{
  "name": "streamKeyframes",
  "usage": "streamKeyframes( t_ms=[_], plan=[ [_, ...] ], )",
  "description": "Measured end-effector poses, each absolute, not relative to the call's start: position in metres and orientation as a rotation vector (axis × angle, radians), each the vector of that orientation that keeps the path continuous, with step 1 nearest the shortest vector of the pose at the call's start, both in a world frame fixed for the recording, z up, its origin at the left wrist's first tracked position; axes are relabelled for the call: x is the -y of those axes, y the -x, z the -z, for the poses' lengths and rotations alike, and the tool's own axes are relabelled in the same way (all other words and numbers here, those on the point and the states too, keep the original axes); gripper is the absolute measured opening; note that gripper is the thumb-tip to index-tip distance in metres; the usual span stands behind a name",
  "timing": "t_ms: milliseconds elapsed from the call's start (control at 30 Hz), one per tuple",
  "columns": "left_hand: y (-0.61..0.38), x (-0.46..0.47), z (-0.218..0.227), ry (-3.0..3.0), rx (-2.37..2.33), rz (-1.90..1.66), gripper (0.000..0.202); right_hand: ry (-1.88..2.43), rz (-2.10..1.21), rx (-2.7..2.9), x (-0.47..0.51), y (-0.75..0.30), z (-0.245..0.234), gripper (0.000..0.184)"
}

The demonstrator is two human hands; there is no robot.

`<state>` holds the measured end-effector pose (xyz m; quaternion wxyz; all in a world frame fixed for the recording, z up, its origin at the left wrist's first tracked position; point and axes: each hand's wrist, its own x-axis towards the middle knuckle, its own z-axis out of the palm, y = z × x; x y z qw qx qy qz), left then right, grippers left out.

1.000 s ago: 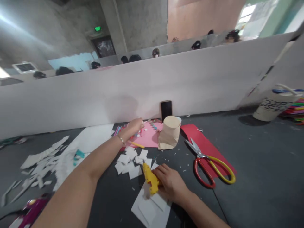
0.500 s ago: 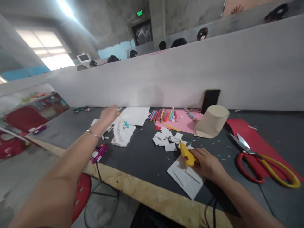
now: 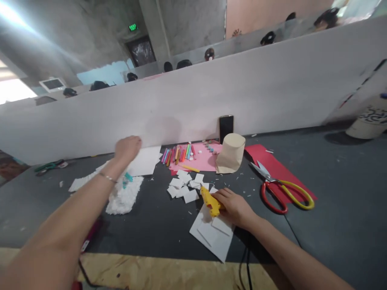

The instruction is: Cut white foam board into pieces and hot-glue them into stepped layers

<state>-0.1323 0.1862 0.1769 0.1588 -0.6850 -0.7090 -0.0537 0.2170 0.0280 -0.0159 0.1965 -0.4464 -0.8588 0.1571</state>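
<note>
Head view: nearest is the bare wooden edge (image 3: 151,270) of a dark grey table (image 3: 151,231). A purple tool (image 3: 93,233), mostly behind the left forearm, bears a white label too small to read. The right hand (image 3: 234,206) is wrapped around a yellow glue gun (image 3: 211,202), which sits within its grip, above a white board (image 3: 223,246) with smaller flat pieces on it; I can read no lettering on the gun. Just beyond its nozzle lie loose white squares (image 3: 181,185). Red-and-yellow-handled scissors (image 3: 272,180) rest partly on red paper (image 3: 256,155) to the right. Farther in, the left hand (image 3: 128,149) curls beside a white sheet (image 3: 146,161); I cannot tell whether it holds anything. Coloured sticks (image 3: 178,155) lie on pink paper (image 3: 208,163), near a beige paper cylinder (image 3: 232,151) and an upright phone (image 3: 226,128). At far right, a pale cup (image 3: 370,123) carries dark, unreadable markings. Behind a white partition (image 3: 181,106), people's heads show in a concrete-walled room, where a green sign (image 3: 133,27) glows, its characters blurred.
</note>
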Motion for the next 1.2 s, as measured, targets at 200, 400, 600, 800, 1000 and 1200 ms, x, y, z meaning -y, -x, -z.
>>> streamKeyframes(
  t_ms=[200,400,600,800,1000,1200],
  plan=[
    [0.018,-0.272,-0.094,2.329,1.898,0.072,0.027,1.329,-0.545,2.398,-0.030,-0.215,0.003,0.039],
    [-0.033,-0.335,-0.035,2.437,1.997,0.029,0.032,1.280,-0.593,2.415,-0.038,-0.216,-0.001,0.040],
    [-0.027,-0.356,-0.026,2.388,2.090,0.110,0.031,1.264,-0.611,2.404,-0.041,-0.216,0.002,0.044],
    [-0.021,-0.331,-0.035,2.660,1.911,0.187,0.028,1.294,-0.619,2.406,-0.039,-0.217,-0.001,0.041],
    [-0.011,-0.302,-0.041,2.827,1.774,0.069,0.022,1.305,-0.560,2.418,-0.037,-0.216,0.002,0.040],
    [-0.009,-0.295,-0.046,2.879,1.722,0.057,0.028,1.305,-0.547,2.428,-0.037,-0.216,0.001,0.040]
  ],
)
